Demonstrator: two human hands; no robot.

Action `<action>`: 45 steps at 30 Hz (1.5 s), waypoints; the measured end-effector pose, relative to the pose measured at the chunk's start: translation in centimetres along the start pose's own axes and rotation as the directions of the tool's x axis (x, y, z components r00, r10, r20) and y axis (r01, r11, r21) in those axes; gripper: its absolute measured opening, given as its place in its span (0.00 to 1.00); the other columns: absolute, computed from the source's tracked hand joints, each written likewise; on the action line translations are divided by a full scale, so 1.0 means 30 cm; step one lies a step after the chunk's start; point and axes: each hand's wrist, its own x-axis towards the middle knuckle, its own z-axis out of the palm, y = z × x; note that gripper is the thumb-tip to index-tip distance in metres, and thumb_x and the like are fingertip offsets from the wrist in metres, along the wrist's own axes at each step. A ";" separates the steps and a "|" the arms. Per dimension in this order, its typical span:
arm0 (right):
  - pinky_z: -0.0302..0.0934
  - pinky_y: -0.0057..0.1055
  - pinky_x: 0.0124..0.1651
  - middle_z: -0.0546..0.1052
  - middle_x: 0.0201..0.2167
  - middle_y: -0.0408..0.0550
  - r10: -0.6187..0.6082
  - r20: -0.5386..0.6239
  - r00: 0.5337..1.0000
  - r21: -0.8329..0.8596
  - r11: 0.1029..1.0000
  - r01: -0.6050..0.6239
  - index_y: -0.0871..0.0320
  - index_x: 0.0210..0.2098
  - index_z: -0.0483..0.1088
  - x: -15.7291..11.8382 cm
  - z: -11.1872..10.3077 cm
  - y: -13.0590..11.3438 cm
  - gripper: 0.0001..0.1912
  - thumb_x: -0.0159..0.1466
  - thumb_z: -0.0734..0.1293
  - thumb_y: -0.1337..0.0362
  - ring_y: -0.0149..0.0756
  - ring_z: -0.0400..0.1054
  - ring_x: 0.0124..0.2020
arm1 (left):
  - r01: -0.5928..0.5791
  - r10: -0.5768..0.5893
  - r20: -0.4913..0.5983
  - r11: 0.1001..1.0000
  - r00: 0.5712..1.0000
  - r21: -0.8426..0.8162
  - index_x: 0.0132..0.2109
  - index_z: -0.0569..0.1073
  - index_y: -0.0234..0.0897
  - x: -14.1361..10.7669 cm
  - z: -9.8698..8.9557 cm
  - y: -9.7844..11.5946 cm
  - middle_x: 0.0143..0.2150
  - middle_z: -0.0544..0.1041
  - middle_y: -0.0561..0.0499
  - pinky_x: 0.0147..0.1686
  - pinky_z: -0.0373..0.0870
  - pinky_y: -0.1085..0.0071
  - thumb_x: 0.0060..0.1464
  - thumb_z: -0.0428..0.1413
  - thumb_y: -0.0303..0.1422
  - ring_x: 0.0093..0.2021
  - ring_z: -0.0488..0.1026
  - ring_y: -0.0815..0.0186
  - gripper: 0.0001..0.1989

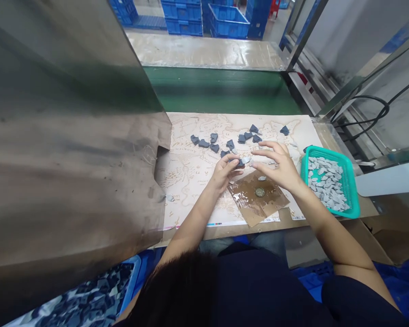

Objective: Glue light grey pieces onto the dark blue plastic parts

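Dark hair (186,290) hangs closest to view, with my navy shirt (259,281) beside it, both on the near side of the brown pad (254,213). Just beyond that pad's far edge, my left hand (223,175) pinches a dark piece (241,162) between thumb and fingers, and a pale bit (246,160) shows at its right end; whether the two are joined, I cannot tell. My right hand (280,165), above the pad's far right side, has its fingers parted around nothing I can see; its thumb tip comes close to the pale bit, perhaps touching.

Past the pad, loose dark pieces (203,143) lie scattered on the printed sheet (187,181). A pale scrap (261,178) sits on the pad near its far edge, beyond the round disc (260,192). Right of the pad, the green basket (353,195) holds plenty of grey chips (329,181). Left of the pad and lower, a blue bin (133,277) is heaped with dark and pale pieces.

I'd judge this one piece as mid-handling and the whole job as partway: the chips look gathered, the bin suggests plenty left. Whether the loose pieces are finished or waiting, I cannot tell.
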 end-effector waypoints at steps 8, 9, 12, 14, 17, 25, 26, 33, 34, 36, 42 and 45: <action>0.51 0.53 0.60 0.70 0.55 0.47 -0.270 0.160 0.949 -0.194 0.934 0.299 0.48 0.40 0.76 0.088 -0.003 -0.024 0.09 0.59 0.69 0.59 0.50 0.57 0.59 | 0.017 -0.017 -0.003 1.000 1.000 -0.003 0.34 0.70 0.37 0.017 -0.019 0.007 0.29 0.75 0.56 0.29 0.72 0.77 0.31 0.68 0.44 0.30 0.74 0.72 0.24; 0.51 0.52 0.60 0.70 0.54 0.47 -0.296 0.182 0.938 -0.187 0.926 0.329 0.49 0.39 0.76 0.101 -0.003 -0.026 0.08 0.60 0.68 0.59 0.50 0.57 0.59 | 0.010 -0.010 -0.008 1.000 1.000 0.001 0.35 0.70 0.37 0.022 -0.023 0.007 0.30 0.75 0.55 0.30 0.72 0.77 0.33 0.68 0.45 0.30 0.74 0.71 0.24; 0.51 0.51 0.60 0.72 0.52 0.47 -0.348 0.229 0.909 -0.171 0.905 0.389 0.50 0.35 0.75 0.183 0.008 -0.006 0.05 0.60 0.68 0.60 0.50 0.59 0.58 | -0.125 0.130 -0.086 0.990 0.988 0.067 0.42 0.70 0.39 0.047 -0.049 0.009 0.39 0.76 0.51 0.35 0.74 0.72 0.40 0.64 0.47 0.37 0.75 0.66 0.25; 0.51 0.51 0.59 0.72 0.51 0.47 -0.325 0.192 0.926 -0.197 0.912 0.361 0.51 0.33 0.75 0.289 0.027 0.037 0.03 0.59 0.69 0.61 0.50 0.60 0.56 | -0.288 0.341 -0.193 0.923 0.920 0.255 0.46 0.70 0.40 0.069 -0.080 0.018 0.47 0.75 0.47 0.44 0.73 0.66 0.45 0.62 0.45 0.47 0.73 0.61 0.23; 0.51 0.50 0.58 0.72 0.51 0.50 -0.179 0.018 0.984 -0.299 0.938 0.176 0.53 0.31 0.74 0.506 0.067 0.137 0.02 0.58 0.69 0.62 0.50 0.60 0.56 | -0.331 0.626 -0.253 0.661 0.737 0.673 0.49 0.70 0.40 0.097 -0.140 0.033 0.56 0.69 0.42 0.61 0.59 0.58 0.48 0.59 0.36 0.62 0.61 0.55 0.20; 0.57 0.48 0.53 0.75 0.45 0.60 0.428 -0.156 0.890 -0.475 0.757 -0.448 0.62 0.40 0.76 0.769 0.102 0.336 0.11 0.59 0.66 0.67 0.53 0.63 0.53 | -0.025 0.595 -0.059 0.132 0.802 0.991 0.52 0.71 0.38 0.111 -0.176 0.026 0.61 0.65 0.39 0.62 0.55 0.51 0.53 0.52 0.28 0.64 0.58 0.50 0.18; 0.56 0.50 0.53 0.75 0.45 0.62 0.436 -0.158 0.886 -0.485 0.748 -0.454 0.64 0.39 0.76 0.755 0.086 0.348 0.11 0.57 0.67 0.67 0.55 0.62 0.53 | 0.002 0.600 -0.066 0.108 0.797 0.994 0.52 0.71 0.38 0.110 -0.172 0.027 0.59 0.67 0.39 0.60 0.57 0.53 0.54 0.51 0.28 0.61 0.62 0.51 0.18; 0.61 0.38 0.43 0.78 0.40 0.51 0.314 -0.174 0.933 -0.593 0.723 -0.354 0.57 0.41 0.75 0.466 -0.223 0.390 0.14 0.58 0.65 0.59 0.47 0.70 0.43 | 0.105 0.609 -0.123 0.065 0.784 0.992 0.46 0.74 0.37 0.095 -0.164 0.032 0.52 0.71 0.40 0.52 0.65 0.59 0.54 0.52 0.26 0.53 0.69 0.54 0.13; 0.61 0.35 0.39 0.78 0.37 0.50 0.308 -0.157 0.938 -0.630 0.700 -0.335 0.57 0.37 0.76 0.394 -0.281 0.396 0.12 0.58 0.65 0.59 0.45 0.71 0.40 | 0.099 0.616 -0.125 0.077 0.778 0.992 0.45 0.74 0.37 0.094 -0.167 0.031 0.52 0.72 0.40 0.52 0.65 0.58 0.54 0.53 0.26 0.53 0.69 0.53 0.12; 0.60 0.32 0.33 0.78 0.31 0.48 0.362 -0.057 0.931 -0.703 0.647 -0.294 0.56 0.29 0.76 0.237 -0.377 0.408 0.09 0.55 0.66 0.59 0.43 0.72 0.34 | 0.066 0.625 -0.126 0.119 0.770 0.991 0.42 0.74 0.37 0.095 -0.174 0.029 0.47 0.75 0.41 0.52 0.64 0.57 0.53 0.54 0.26 0.51 0.70 0.53 0.09; 0.63 0.31 0.32 0.79 0.32 0.49 0.446 0.201 0.872 -0.720 0.671 -0.177 0.59 0.38 0.77 -0.146 -0.406 0.450 0.12 0.56 0.67 0.62 0.40 0.72 0.31 | -0.210 0.605 -0.289 0.618 0.742 0.757 0.38 0.72 0.37 0.099 -0.150 0.016 0.37 0.75 0.50 0.37 0.70 0.72 0.48 0.58 0.31 0.35 0.72 0.67 0.08; 0.63 0.34 0.40 0.77 0.43 0.54 0.378 0.097 0.921 -0.739 0.647 -0.187 0.61 0.49 0.73 -0.220 -0.344 0.450 0.18 0.60 0.63 0.65 0.43 0.71 0.40 | -0.216 0.398 -0.408 0.880 0.821 0.423 0.40 0.72 0.38 0.084 -0.110 -0.007 0.31 0.73 0.54 0.24 0.66 0.78 0.46 0.60 0.36 0.28 0.71 0.72 0.13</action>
